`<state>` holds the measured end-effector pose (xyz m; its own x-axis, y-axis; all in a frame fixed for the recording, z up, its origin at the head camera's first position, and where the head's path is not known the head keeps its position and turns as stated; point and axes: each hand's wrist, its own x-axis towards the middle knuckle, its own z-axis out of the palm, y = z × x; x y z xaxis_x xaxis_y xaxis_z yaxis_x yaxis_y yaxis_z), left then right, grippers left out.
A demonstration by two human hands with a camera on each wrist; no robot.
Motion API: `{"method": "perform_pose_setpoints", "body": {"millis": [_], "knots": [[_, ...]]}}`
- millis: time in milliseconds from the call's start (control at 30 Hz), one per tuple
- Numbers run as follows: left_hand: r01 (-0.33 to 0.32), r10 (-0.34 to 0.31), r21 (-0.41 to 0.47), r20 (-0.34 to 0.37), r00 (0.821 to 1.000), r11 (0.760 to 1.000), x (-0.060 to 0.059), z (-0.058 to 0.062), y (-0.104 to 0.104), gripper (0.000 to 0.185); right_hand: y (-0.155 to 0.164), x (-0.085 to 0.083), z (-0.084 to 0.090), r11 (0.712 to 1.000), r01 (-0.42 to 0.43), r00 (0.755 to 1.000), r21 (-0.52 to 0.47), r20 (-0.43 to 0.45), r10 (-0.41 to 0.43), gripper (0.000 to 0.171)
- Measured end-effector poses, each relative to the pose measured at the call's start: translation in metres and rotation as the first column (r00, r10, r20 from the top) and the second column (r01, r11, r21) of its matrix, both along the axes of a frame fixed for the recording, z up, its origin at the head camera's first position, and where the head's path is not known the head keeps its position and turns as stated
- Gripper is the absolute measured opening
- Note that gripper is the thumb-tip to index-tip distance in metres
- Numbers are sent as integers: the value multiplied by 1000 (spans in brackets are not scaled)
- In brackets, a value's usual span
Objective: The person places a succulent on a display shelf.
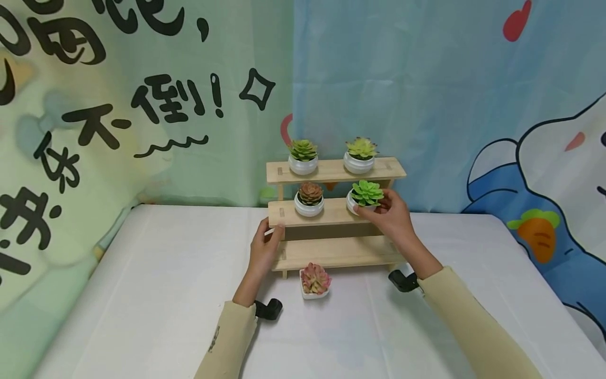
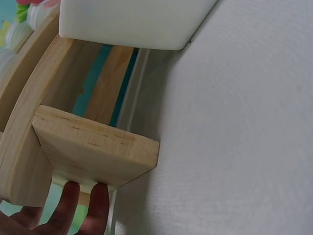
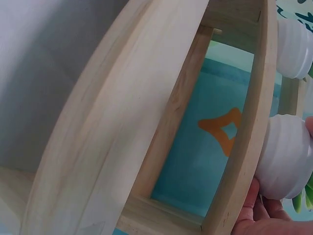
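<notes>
A three-tier wooden plant stand (image 1: 326,252) stands on the white table. My left hand (image 1: 264,247) holds its left side, thumb near the middle tier's end; in the left wrist view the fingers (image 2: 66,208) reach round behind a wooden side piece. With the fingertips of my right hand (image 1: 394,215) I pinch the white pot of a bright green succulent (image 1: 366,193) at the middle tier's right end. In the right wrist view, that round white pot (image 3: 286,156) is at the tier's edge. Left of it on the same tier is a brown succulent (image 1: 310,194) in a white pot.
Two more potted green succulents, a left one (image 1: 303,150) and a right one (image 1: 360,149), stand on the top tier. A pink succulent (image 1: 315,278) in a square white pot sits on the table (image 1: 156,295) before the stand. A printed curtain (image 1: 379,68) hangs behind.
</notes>
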<state>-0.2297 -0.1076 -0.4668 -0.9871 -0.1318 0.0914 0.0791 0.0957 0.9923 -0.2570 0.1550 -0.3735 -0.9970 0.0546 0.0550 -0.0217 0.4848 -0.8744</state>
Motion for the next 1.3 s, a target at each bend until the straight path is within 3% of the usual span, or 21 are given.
{"method": "perform_pose_setpoints", "body": {"millis": [267, 700, 900, 1300], "knots": [[-3, 3, 6, 2, 1000, 1000, 0, 1, 1, 45, 3, 0, 0, 999, -38, 999, 1, 19, 38, 79], [-13, 13, -7, 3, 1000, 1000, 1, 3, 2, 44, 4, 1, -2, 998, -51, 999, 27, -15, 52, 71], [-7, 7, -13, 8, 1000, 1000, 2, 3, 2, 45, 6, 12, 0, 997, -80, 997, 2, -7, 80, 83], [-8, 8, -4, 9, 1000, 1000, 1, 2, 1, 45, -4, 54, -5, 999, -30, 972, -22, -232, 24, 57]]}}
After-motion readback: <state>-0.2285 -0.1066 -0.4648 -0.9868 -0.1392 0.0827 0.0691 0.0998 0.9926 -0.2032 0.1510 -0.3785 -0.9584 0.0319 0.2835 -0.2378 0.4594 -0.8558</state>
